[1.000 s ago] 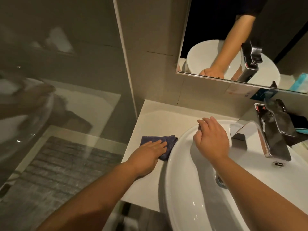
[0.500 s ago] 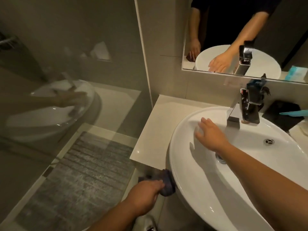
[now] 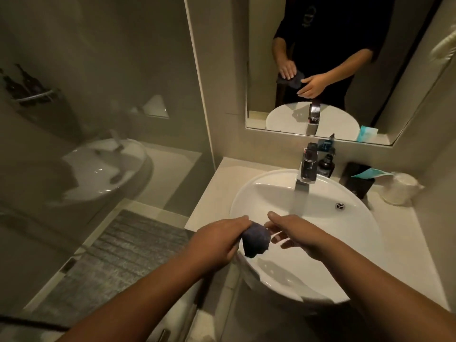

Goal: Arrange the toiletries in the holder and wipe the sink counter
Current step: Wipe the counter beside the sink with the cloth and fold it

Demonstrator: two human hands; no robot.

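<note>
A bunched dark blue cloth (image 3: 255, 239) hangs over the near left rim of the white basin (image 3: 355, 218), held in my left hand (image 3: 217, 243). My right hand (image 3: 293, 233) is just to its right, fingers spread, fingertips close to or touching the cloth. The pale sink counter (image 3: 212, 201) lies to the left of the basin. At the back right stand a black holder (image 3: 357, 180) with a teal packet (image 3: 370, 172) on top, and a dark pump bottle (image 3: 326, 165).
A chrome faucet (image 3: 308, 166) rises behind the basin with water running from it. A white cup or roll (image 3: 401, 187) sits at the far right. A mirror (image 3: 345, 70) hangs above. A glass shower panel (image 3: 98, 119) and grey mat (image 3: 118, 255) are to the left.
My left hand lifted the cloth off the counter, dropped it below the edge, then raised it over the basin. My right hand left the far rim and came toward the cloth. The view pulled back.
</note>
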